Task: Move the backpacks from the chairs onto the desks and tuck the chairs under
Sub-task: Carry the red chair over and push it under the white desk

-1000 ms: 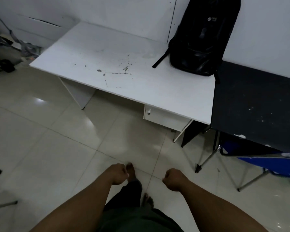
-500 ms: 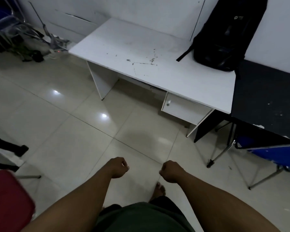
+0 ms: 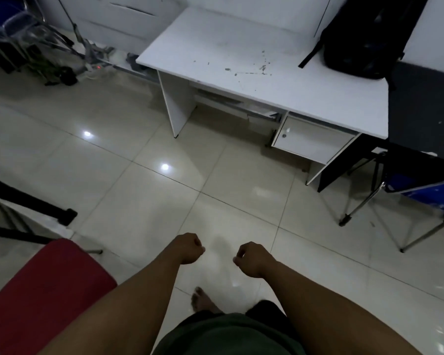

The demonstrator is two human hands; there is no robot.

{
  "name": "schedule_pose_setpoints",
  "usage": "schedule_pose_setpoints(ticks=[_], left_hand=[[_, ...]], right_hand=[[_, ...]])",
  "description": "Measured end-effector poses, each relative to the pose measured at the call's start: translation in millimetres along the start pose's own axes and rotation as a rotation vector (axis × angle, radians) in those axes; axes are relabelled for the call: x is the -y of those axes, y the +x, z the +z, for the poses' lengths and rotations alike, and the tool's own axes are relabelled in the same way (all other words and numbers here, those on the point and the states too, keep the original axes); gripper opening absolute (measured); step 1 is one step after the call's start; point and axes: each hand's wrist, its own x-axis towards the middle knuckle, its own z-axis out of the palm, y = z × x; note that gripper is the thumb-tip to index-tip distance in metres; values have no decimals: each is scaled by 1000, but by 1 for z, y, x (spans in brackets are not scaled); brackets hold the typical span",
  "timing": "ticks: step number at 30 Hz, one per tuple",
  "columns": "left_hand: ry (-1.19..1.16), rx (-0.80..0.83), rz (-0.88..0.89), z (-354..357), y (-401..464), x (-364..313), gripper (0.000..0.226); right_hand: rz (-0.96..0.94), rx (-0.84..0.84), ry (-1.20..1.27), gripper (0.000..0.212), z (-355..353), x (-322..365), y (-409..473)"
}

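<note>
Two hands are seen in the single head view, both empty. The left hand [image 3: 190,248] and right hand [image 3: 251,258] are held low over the tiled floor [image 3: 139,201], fingers [image 3: 198,243] curled together into loose fists, nothing clamped in either.

One black backpack [image 3: 364,37] is already set on the white surface [image 3: 241,47], far ahead and to the right of the fingers, leaning against the wall. A blue chair [image 3: 420,193] is partly tucked under the dark surface [image 3: 426,103], ahead and far right of the right hand. A red chair [image 3: 49,293] is left out on the floor, just beside and behind the left hand, with nothing seen on the visible part of its seat. More chairs [image 3: 16,29] are stacked far ahead to the left.

Step in hand, as judged: the red chair is to be tucked under the white surface. It is best gripped by the back or the seat edge with both hands, fingers opened first, then slid straight into the open knee gap left of the drawer unit [image 3: 310,139], kept clear of the side panel. Whether a backrest is within reach cannot be told.
</note>
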Motion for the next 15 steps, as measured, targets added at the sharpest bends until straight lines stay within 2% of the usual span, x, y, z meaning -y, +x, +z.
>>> schedule_pose_setpoints(ticks=[8,15], left_hand=[[6,-3,14,38,-37,40,36],[22,1,-26,91,-92,87,37]], right_hand=[[44,-50,-57,31,38,-12,-34],[52,0,-86,34,115,-40,-84]])
